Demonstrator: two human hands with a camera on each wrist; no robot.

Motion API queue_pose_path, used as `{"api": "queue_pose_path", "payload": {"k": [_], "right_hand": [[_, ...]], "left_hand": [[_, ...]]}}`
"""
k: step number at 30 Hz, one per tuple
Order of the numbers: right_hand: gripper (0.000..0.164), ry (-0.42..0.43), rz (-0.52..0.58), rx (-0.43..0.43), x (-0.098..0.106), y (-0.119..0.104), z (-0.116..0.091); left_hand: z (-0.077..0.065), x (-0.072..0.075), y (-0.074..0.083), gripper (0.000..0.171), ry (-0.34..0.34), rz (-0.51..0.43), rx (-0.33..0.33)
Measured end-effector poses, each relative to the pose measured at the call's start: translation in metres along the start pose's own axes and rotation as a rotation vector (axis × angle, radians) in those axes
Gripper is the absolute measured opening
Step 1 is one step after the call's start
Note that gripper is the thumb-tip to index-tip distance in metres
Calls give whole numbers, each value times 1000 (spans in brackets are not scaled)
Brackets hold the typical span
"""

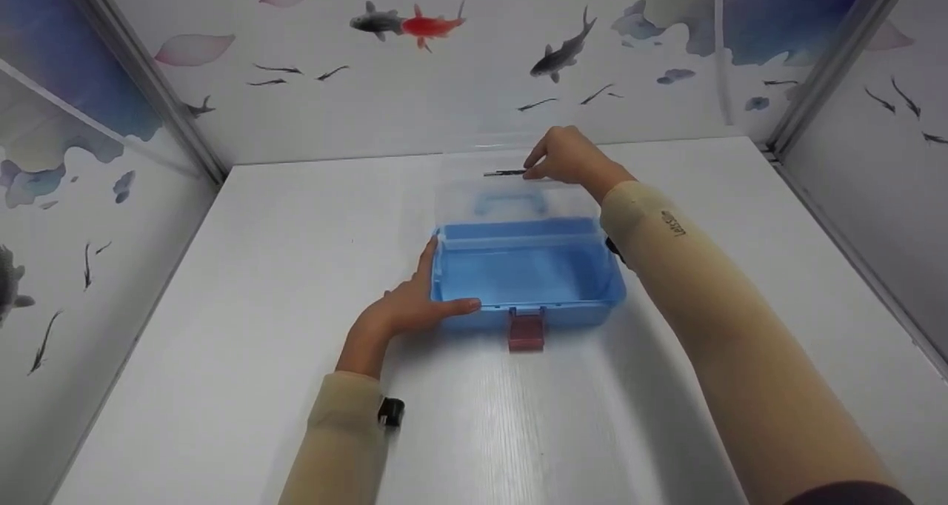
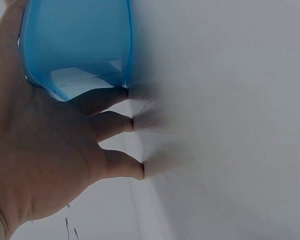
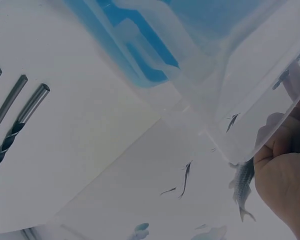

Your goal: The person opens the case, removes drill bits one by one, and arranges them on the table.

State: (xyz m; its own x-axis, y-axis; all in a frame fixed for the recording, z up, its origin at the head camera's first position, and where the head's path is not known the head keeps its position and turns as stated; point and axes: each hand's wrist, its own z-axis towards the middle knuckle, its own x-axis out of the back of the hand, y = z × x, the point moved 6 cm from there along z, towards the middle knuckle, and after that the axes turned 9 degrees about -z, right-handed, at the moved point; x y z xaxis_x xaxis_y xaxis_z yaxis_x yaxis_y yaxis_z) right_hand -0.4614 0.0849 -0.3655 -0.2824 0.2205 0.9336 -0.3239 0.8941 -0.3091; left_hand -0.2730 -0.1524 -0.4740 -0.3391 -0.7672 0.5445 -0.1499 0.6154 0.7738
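A blue plastic box (image 1: 518, 316) with a red latch (image 1: 526, 332) stands on the white table, its clear lid (image 1: 459, 198) swung back. At its near left corner my left hand (image 1: 407, 301) rests spread against it, thumb along the front rim and index finger on the left side. The left wrist view shows other fingertips (image 2: 121, 166) touching the table. Above the lid, my right hand (image 1: 566, 157) pinches a thin, dark drill bit (image 1: 503, 172). In the right wrist view this hand is partly seen past the lid's edge.
Several drill bits (image 3: 10, 145) lie on the table in the right wrist view; the right forearm seems to hide them from the head view. Walls printed with fish (image 1: 429, 27) enclose the white table (image 1: 296, 268) at the back and sides.
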Motion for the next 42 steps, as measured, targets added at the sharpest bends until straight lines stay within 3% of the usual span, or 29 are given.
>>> {"api": "queue_pose_path", "payload": {"k": [6,18,30,37,42], "right_hand": [[30,41,-61,33,-3,2,2],[21,116,72,53,-7,4,-2],[28,179,-239,209,-7,-1,-5],[31,163,-276,211,-8,0,-3],[31,155,-242,199,-7,0,-5]], "left_hand": [[1,-1,-2,131,-1,7,15],[-2,0,-3,131,-8,25,35],[-2,-1,-2,131,-9,-6,18],[-2,-1,-1,130,-1,-6,13],[-1,0,-1,130,1,13,24]]}}
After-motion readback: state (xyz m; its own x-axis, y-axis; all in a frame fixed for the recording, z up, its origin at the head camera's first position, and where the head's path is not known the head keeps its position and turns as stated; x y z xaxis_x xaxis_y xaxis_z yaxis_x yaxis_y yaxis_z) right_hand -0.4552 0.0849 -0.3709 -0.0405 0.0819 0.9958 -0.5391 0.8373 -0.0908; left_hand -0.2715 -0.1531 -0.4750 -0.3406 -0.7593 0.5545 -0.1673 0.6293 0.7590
